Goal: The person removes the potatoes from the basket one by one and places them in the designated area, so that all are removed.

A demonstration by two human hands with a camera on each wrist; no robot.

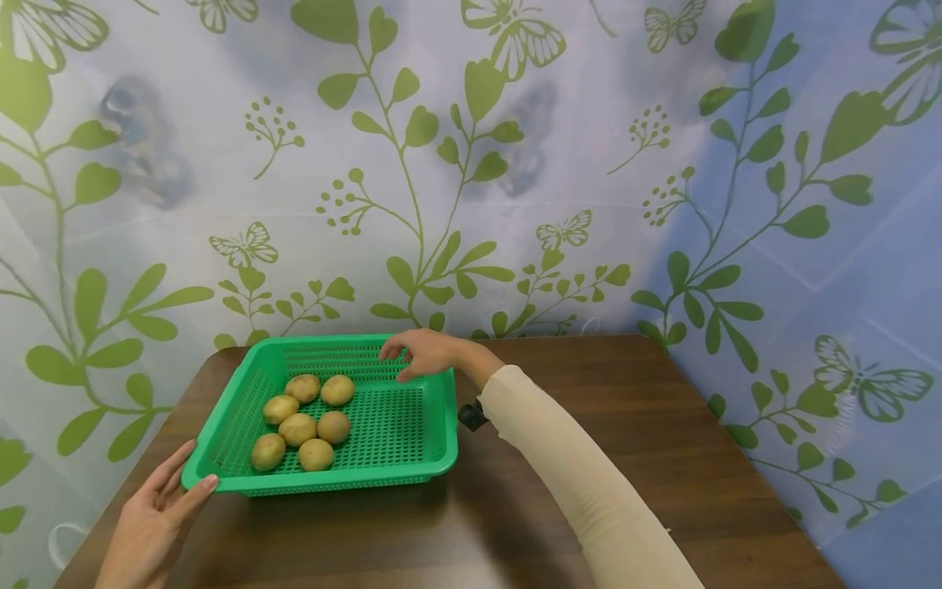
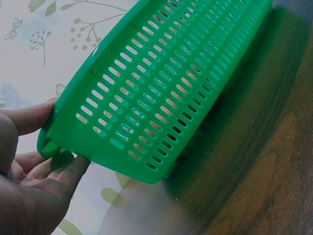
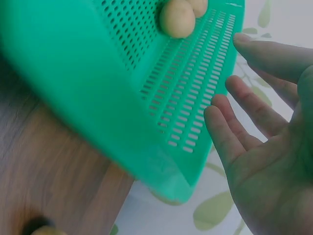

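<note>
A green plastic basket [image 1: 338, 478] with slotted walls stands on the left part of the table, holding several yellow-brown potatoes [image 1: 298, 429] grouped on its left side. At its near left corner my left hand [image 1: 150, 511] grips the rim, thumb on top and fingers below; the left wrist view shows the fingers [image 2: 73, 174] tucked under the lip. My right hand [image 1: 427, 353] hovers over the far right corner of the basket with loosely bent fingers and nothing in them. In the right wrist view its fingertips [image 3: 212, 115] appear near the far wall, and two potatoes [image 3: 177, 19] show at the top.
The brown wooden table [image 1: 589, 458] extends to the right of the basket. Behind it hangs a pale curtain [image 1: 574, 164] printed with green leaves and butterflies. A small black object [image 1: 472, 415] shows beside the right sleeve [image 1: 581, 474].
</note>
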